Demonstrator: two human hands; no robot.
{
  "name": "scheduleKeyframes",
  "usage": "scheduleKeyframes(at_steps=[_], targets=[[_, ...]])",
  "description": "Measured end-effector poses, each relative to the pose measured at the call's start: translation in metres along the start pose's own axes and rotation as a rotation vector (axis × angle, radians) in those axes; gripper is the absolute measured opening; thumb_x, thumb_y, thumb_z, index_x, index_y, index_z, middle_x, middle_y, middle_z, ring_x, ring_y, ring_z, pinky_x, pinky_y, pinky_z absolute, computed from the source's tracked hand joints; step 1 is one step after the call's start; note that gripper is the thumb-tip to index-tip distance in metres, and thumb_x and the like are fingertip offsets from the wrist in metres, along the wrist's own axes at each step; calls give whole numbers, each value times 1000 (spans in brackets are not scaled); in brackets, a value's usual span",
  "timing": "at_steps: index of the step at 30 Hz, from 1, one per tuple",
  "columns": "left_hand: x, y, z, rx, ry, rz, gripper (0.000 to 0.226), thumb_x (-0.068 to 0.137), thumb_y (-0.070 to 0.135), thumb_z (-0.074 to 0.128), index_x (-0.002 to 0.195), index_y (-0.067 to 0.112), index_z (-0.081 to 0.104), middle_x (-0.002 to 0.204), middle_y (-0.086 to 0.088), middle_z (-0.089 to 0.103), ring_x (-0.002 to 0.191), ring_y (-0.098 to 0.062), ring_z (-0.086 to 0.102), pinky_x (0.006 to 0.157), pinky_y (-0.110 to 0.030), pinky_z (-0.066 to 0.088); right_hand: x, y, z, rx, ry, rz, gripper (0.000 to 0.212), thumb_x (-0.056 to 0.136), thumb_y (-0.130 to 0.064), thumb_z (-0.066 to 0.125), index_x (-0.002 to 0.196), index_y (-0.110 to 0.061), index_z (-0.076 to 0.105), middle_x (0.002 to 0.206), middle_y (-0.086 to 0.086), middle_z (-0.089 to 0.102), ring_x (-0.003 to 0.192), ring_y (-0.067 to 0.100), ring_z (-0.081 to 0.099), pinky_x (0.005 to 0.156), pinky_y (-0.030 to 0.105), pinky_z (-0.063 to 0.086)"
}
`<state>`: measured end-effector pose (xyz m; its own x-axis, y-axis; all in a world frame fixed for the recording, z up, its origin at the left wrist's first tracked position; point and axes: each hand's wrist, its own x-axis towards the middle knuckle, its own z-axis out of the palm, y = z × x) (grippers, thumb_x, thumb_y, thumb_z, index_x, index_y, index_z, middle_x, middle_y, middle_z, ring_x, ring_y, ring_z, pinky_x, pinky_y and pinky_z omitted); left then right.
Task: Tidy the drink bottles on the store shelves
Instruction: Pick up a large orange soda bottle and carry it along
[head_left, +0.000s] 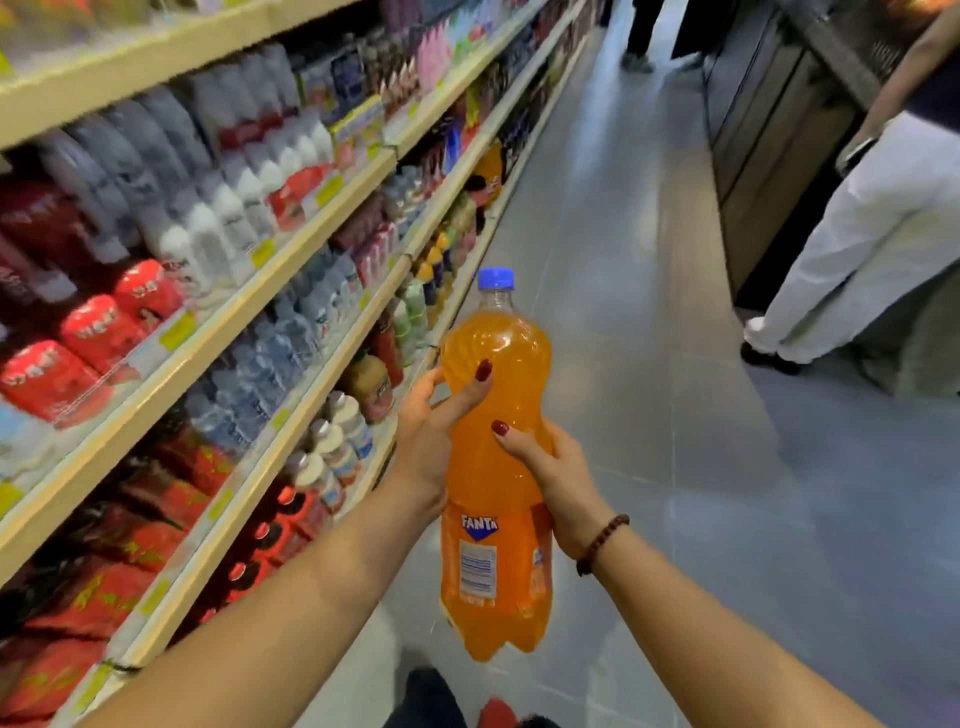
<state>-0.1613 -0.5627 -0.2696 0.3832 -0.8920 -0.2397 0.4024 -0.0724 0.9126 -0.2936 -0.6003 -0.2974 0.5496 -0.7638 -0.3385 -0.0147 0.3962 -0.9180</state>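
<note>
Both hands, left hand (423, 441) and right hand (553, 483), clamp the orange Fanta bottle (493, 587) cap-up over the aisle floor (675, 415), off the shelves (291, 262); its smooth, heavy body could slip and drop if jostled.

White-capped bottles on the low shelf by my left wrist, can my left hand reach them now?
Probably, but not freely: the left hand grips the orange Fanta bottle together with the right hand. The white-capped bottles stand at the open shelf front, nothing before them.
</note>
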Motion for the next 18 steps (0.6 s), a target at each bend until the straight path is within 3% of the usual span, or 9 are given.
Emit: scheduleKeyframes(at_steps=[4,9,14,18], targets=[[63,4,32,5,-41,-3,72,64,45,76,125,15,54,111,-15,69,96,-36,69,83,-54,55,42,-29,-32,10,45,-47,60,66,-45,70,120,-24,55,107,1,71,90,20,72,66,29,58],[160,13,62,8,-134,3,68,69,44,75,127,16,54,111,-13,70,97,-35,69,83,-54,55,118,-66,-66,25,109,-105,57,64,-43,70,116,-23,57,106,2,72,89,21,72,67,31,58],[262,33,88,3,-165,-23,68,69,44,74,128,18,53,113,-13,69,98,-35,68,87,-59,53,206,-113,-95,16,132,-100,68,61,-46,71,121,-20,54,108,4,71,90,22,72,67,31,58],[332,54,116,19,-182,-6,73,66,46,78,127,17,53,113,-14,69,97,-33,69,84,-54,55,268,-149,-122,20,156,-107,71,61,-47,71,123,-19,54,111,7,70,92,23,71,69,33,59]])
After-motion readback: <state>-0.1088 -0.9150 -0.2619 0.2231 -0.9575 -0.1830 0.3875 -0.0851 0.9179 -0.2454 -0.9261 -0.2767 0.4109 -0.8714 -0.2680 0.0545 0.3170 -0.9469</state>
